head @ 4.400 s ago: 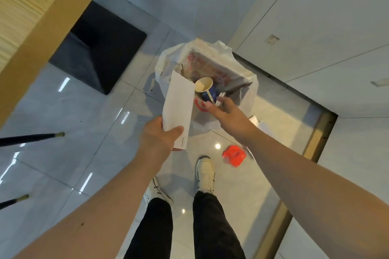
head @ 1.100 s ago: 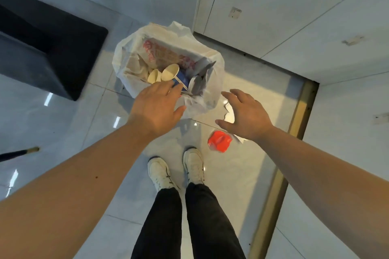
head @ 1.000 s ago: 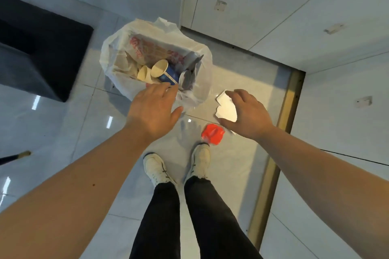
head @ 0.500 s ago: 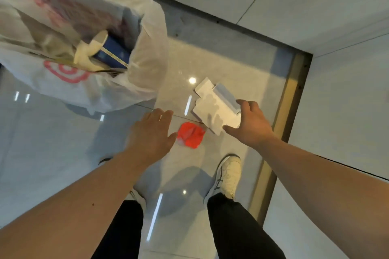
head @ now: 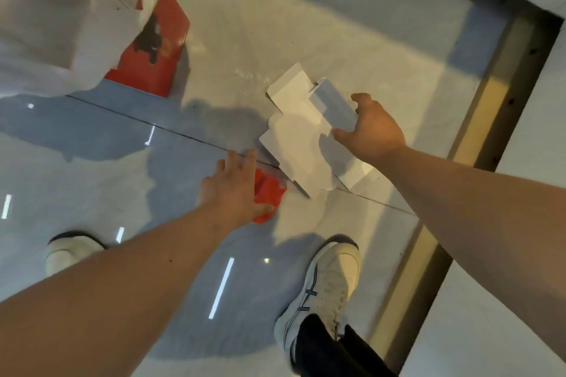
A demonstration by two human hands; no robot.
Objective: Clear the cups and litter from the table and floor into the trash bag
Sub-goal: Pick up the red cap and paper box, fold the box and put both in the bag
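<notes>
A crumpled red piece of litter [head: 271, 190] lies on the glossy floor tiles. My left hand [head: 232, 190] is spread over its left side, fingers apart, thumb against its lower edge. To the right lies a flattened white cardboard box [head: 294, 138] with one flap raised. At that flap's right edge is my right hand [head: 373, 128], fingers apart, thumb resting on the card. The white plastic trash bag [head: 61, 9] stands at the upper left; its opening is out of view.
A red printed box [head: 153, 55] sticks out from beside the bag's base. My white shoes [head: 324, 285] [head: 70, 251] stand below the hands. A brass-coloured floor strip [head: 477, 101] and a pale wall run down the right.
I have bent lower, so the floor looks closer. My left hand went from beside the red litter to on top of it. My right hand reached the white cardboard's raised flap.
</notes>
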